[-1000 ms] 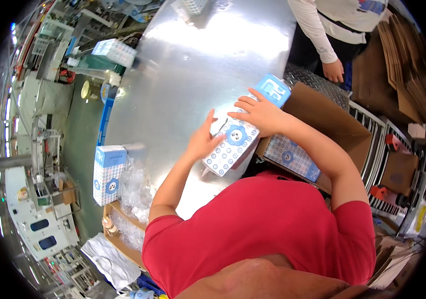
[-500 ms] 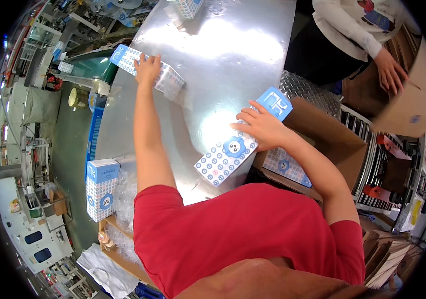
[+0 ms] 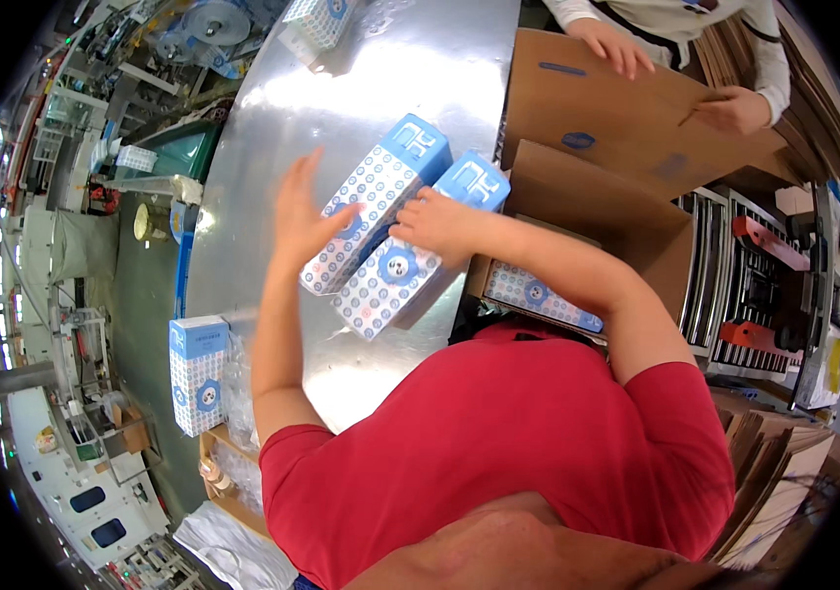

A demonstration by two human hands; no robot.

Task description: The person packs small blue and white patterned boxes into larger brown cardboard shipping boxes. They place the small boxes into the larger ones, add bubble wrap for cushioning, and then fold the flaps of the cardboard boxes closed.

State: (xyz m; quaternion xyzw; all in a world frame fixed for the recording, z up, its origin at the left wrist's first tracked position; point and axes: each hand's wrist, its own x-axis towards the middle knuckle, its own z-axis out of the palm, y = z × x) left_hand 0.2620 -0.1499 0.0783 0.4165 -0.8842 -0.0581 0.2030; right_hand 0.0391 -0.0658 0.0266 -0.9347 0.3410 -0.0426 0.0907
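Note:
Two long white cartons with a blue pattern and blue ends lie side by side, slanting, on the metal table (image 3: 243,246). My right hand (image 3: 439,228) is wrapped over the nearer patterned carton (image 3: 366,300), its fingers in the gap between the two. Along the left side of the farther patterned carton (image 3: 385,182) is my left hand (image 3: 304,221), fingers spread and slightly blurred. Its thumb reaches over that carton; whether it touches is unclear. To the right stands an open cardboard box (image 3: 651,246) with a similar patterned carton (image 3: 536,292) in it.
Across the table a co-worker's hands (image 3: 616,47) hold a large cardboard sheet or box (image 3: 636,118). A roller conveyor (image 3: 720,265) runs at the right. Another patterned carton (image 3: 199,379) stands at the left beside clear plastic pieces (image 3: 243,393); one more (image 3: 319,22) is at the far end.
The left-hand carton has come right and nearer, beside the other one. My left hand has opened off its top. My right hand and its carton have shifted left. The co-worker's cardboard has moved left.

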